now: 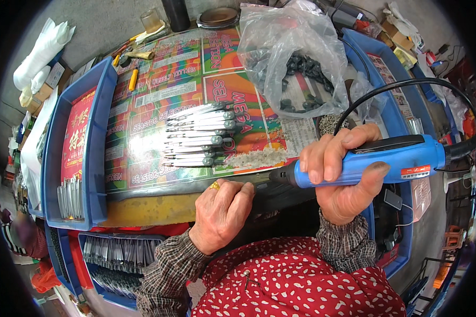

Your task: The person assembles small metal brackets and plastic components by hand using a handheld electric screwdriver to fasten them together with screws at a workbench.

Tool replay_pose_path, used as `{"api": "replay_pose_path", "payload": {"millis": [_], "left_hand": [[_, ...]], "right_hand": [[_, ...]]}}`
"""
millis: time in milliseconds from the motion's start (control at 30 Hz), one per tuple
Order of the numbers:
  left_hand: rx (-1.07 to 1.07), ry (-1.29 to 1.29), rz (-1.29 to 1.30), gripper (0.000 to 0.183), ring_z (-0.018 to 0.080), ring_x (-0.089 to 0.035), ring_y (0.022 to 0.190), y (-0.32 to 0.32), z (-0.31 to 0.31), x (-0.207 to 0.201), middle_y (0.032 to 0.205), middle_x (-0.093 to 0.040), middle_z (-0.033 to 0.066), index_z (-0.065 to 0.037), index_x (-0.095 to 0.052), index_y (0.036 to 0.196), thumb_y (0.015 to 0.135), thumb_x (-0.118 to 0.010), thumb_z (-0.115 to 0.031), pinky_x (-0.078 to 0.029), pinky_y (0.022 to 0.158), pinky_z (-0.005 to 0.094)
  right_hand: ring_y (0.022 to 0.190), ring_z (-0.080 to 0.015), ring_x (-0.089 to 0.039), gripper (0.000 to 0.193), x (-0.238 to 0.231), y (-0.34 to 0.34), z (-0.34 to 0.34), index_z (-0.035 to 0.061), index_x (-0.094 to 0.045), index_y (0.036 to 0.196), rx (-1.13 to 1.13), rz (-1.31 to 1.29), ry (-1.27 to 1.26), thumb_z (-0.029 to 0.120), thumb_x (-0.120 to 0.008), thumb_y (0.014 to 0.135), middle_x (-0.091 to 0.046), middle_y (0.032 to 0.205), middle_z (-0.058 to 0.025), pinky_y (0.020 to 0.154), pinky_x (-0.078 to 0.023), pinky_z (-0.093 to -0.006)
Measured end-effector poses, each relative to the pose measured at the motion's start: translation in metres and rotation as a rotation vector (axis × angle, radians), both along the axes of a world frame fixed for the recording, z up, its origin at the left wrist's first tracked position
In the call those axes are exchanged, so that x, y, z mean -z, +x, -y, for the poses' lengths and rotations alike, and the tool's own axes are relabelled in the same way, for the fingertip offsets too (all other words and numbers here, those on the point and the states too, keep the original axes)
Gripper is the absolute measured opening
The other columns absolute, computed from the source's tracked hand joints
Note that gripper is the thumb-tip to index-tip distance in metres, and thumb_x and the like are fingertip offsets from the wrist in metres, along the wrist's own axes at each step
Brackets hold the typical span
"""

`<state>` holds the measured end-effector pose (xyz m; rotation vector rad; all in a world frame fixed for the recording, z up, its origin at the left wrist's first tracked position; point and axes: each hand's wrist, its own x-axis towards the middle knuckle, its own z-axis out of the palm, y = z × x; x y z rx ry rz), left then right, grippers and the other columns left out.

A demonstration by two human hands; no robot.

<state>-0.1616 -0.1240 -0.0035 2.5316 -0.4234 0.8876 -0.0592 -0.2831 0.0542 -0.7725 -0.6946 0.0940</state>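
My right hand (349,169) is wrapped around a blue electric screwdriver (391,165) with a black grip strip and a black nose. Its nose points left, toward the fingers of my left hand (222,211) at the table's front edge. That left hand is closed, its thumb and fingers pressed together beside the driver's tip; whatever they hold is hidden. Just beyond it lies a row of slender silver rods (195,136) with dark ends, side by side on the printed table cover (164,113).
A clear plastic bag (269,58) of black parts (307,71) lies at the far right. At left stands a blue tray (50,174) with silver rods; another blue bin (124,253) of rods sits lower. A yellow-handled tool (134,79) lies far left. The driver's black cable (407,83) arches at right.
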Motion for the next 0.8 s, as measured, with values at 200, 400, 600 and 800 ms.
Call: {"api": "replay_pose_path", "payload": {"millis": [200, 400, 600, 800], "left_hand": [[-0.025, -0.035, 0.061, 0.026, 0.0224, -0.057, 0.065, 0.000, 0.001, 0.006, 0.079, -0.057, 0.0088, -0.002, -0.055, 0.085, 0.063, -0.069, 0.004, -0.043, 0.051, 0.0304], [-0.035, -0.040, 0.083, 0.029, 0.0231, -0.058, 0.067, -0.001, 0.001, 0.009, 0.082, -0.058, 0.0090, -0.003, -0.053, 0.086, 0.063, -0.070, 0.004, -0.044, 0.053, 0.0311], [-0.029, -0.028, 0.114, 0.028, 0.0211, -0.056, 0.064, -0.001, 0.001, 0.006, 0.077, -0.054, 0.0091, 0.002, -0.055, 0.093, 0.067, -0.066, 0.005, -0.045, 0.054, 0.0301], [-0.032, 0.035, 0.131, 0.034, 0.0180, -0.053, 0.061, 0.001, 0.001, 0.004, 0.073, -0.051, 0.0063, 0.002, -0.058, 0.100, 0.067, -0.067, 0.004, -0.044, 0.053, 0.0286]], "right_hand": [[0.055, -0.0185, -0.051, 0.050, -0.004, -0.007, -0.004, 0.0028, -0.040, 0.097, -0.043, -0.032, 0.018, 0.044, -0.062, 0.080, -0.050, 0.061, -0.0081, 0.055, -0.045, -0.0339], [0.055, -0.0178, -0.052, 0.049, -0.004, -0.009, -0.007, 0.0026, -0.041, 0.097, -0.048, -0.040, 0.032, 0.042, -0.065, 0.079, -0.050, 0.061, -0.0083, 0.055, -0.045, -0.0342], [0.055, -0.0175, -0.051, 0.048, -0.005, -0.012, -0.007, 0.0025, -0.041, 0.097, -0.054, -0.029, 0.046, 0.040, -0.065, 0.080, -0.050, 0.062, -0.0084, 0.056, -0.045, -0.0345], [0.053, -0.0155, -0.049, 0.049, -0.002, -0.012, -0.006, 0.0083, -0.041, 0.097, -0.001, 0.056, -0.051, 0.054, -0.051, 0.084, -0.048, 0.061, -0.0022, 0.057, -0.042, -0.0338]]}}
